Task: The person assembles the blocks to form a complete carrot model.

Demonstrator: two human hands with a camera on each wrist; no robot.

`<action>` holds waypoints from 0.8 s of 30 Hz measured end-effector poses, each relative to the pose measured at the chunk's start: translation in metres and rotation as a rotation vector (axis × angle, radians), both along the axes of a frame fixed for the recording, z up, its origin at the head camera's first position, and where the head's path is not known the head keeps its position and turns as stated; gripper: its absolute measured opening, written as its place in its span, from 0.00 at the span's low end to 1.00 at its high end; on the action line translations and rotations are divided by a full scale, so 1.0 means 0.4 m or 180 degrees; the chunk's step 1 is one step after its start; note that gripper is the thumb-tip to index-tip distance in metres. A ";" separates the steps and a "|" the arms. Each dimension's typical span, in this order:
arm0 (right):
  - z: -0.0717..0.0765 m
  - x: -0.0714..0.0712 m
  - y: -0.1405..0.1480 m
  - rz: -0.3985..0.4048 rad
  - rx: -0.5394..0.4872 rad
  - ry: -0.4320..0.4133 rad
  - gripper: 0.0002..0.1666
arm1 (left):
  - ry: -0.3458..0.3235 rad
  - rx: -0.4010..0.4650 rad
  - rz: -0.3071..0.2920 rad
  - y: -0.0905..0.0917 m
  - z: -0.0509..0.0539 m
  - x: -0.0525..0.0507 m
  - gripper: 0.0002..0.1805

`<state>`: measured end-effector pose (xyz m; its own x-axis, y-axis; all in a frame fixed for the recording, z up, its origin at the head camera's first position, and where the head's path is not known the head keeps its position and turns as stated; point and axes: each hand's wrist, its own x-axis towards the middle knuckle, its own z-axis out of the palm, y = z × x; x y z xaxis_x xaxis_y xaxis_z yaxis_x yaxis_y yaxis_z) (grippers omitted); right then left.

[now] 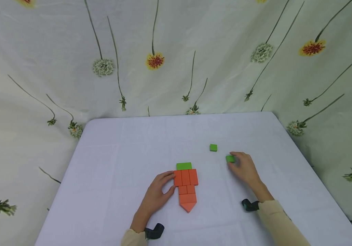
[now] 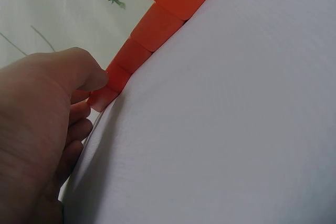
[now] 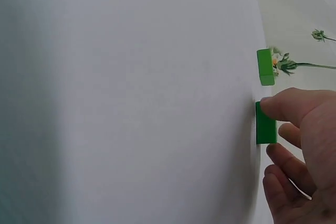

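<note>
Orange blocks [image 1: 186, 189] lie flat together in a column that narrows to a triangular block [image 1: 188, 206] at the near end. A green block [image 1: 184, 166] caps the far end. At the column's left side, my left hand [image 1: 159, 191] touches the edge with its fingertips; in the left wrist view the thumb lies by the orange blocks [image 2: 142, 53]. To the right, my right hand [image 1: 246, 171] pinches a small green block [image 1: 229, 159] between thumb and finger, on the table. The right wrist view shows the thumb on this green block [image 3: 265, 124].
Another small green block [image 1: 213, 147] lies farther back, left of the right hand. A white cloth covers the table [image 1: 126, 147]. Behind it hangs a flowered curtain [image 1: 170, 85]. Each wrist wears a dark camera mount [image 1: 155, 231].
</note>
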<state>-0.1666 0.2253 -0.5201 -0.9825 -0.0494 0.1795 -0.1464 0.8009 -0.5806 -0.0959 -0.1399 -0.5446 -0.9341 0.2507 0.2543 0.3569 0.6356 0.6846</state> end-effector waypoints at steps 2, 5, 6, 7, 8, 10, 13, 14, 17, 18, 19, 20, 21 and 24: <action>-0.003 0.001 0.002 -0.0026 0.0014 -0.0016 0.26 | 0.0010 0.0000 0.0001 0.000 0.000 0.000 0.24; -0.006 -0.001 0.001 -0.0067 0.0029 -0.0051 0.26 | 0.0018 0.0003 0.0004 0.000 0.001 0.000 0.24; -0.007 -0.001 0.000 -0.0077 0.0028 -0.0062 0.26 | 0.0018 0.0005 0.0006 0.000 0.001 0.001 0.24; -0.008 -0.002 -0.001 -0.0089 0.0028 -0.0073 0.26 | 0.0018 -0.0001 0.0010 0.000 0.001 0.001 0.24; -0.008 -0.002 -0.003 -0.0096 0.0034 -0.0079 0.26 | 0.0014 -0.0003 0.0011 0.000 0.002 0.001 0.24; -0.008 -0.003 -0.005 -0.0103 0.0029 -0.0082 0.26 | -0.0005 0.0000 0.0012 0.000 0.003 0.001 0.24; -0.007 -0.005 -0.008 -0.0089 0.0005 -0.0054 0.25 | -0.0038 0.0004 0.0012 0.001 0.005 0.001 0.24; -0.006 -0.006 -0.010 -0.0078 -0.0004 -0.0044 0.25 | -0.0052 0.0008 0.0009 0.001 0.006 0.001 0.24; -0.005 -0.011 -0.016 -0.0035 -0.0040 -0.0018 0.26 | -0.0065 0.0012 0.0009 0.001 0.007 0.002 0.24; -0.005 -0.013 -0.018 -0.0015 -0.0042 -0.0005 0.26 | -0.0063 0.0012 0.0011 0.001 0.008 0.001 0.24; -0.005 -0.015 -0.020 0.0000 -0.0051 -0.0001 0.26 | -0.0063 0.0010 0.0012 0.002 0.008 0.001 0.24; -0.004 -0.017 -0.023 0.0015 -0.0051 0.0005 0.26 | -0.0062 0.0007 0.0013 0.002 0.008 0.001 0.24; -0.004 -0.019 -0.025 0.0028 -0.0049 0.0011 0.26 | -0.0059 0.0006 0.0015 0.002 0.008 0.001 0.24; 0.000 -0.025 -0.035 0.0081 -0.0049 0.0047 0.26 | -0.0055 0.0008 0.0009 0.002 0.008 0.001 0.24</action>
